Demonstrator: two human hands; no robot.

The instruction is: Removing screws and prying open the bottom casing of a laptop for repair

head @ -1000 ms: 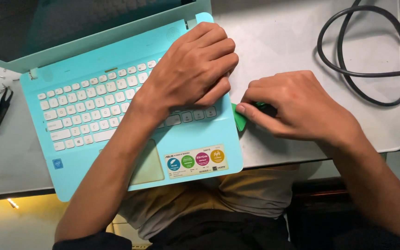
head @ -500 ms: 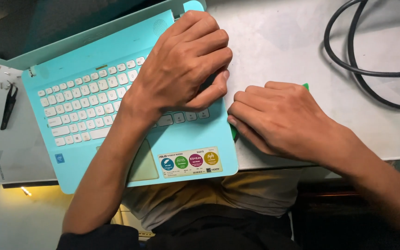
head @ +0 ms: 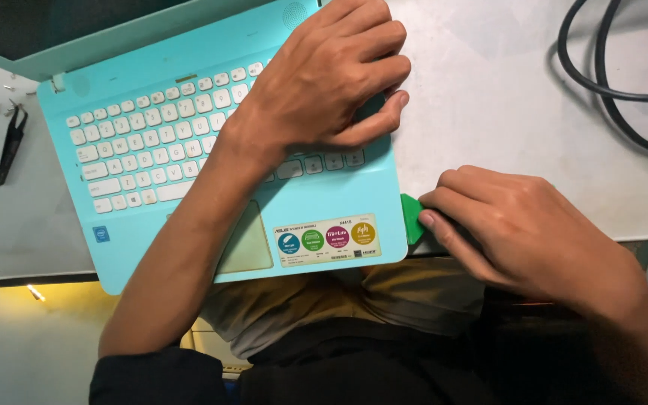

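Left hand (head: pixel 324 82) flat, right hand (head: pixel 526 225) pinching

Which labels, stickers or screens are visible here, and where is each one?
Sticker strip: pale rectangle with four round badges (blue, green, pink, yellow), laptop palm rest, right of touchpad.
Small sticker: blue square, palm rest's left end.
Screen: dark, along the top edge.

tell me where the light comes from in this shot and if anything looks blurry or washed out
Head view: a warm yellow glow sits at the lower left under the table edge; the white table reads pale but not blown out. The left hand on the turquoise laptop and the right hand at the green pick look sharp; the lap below is dim.
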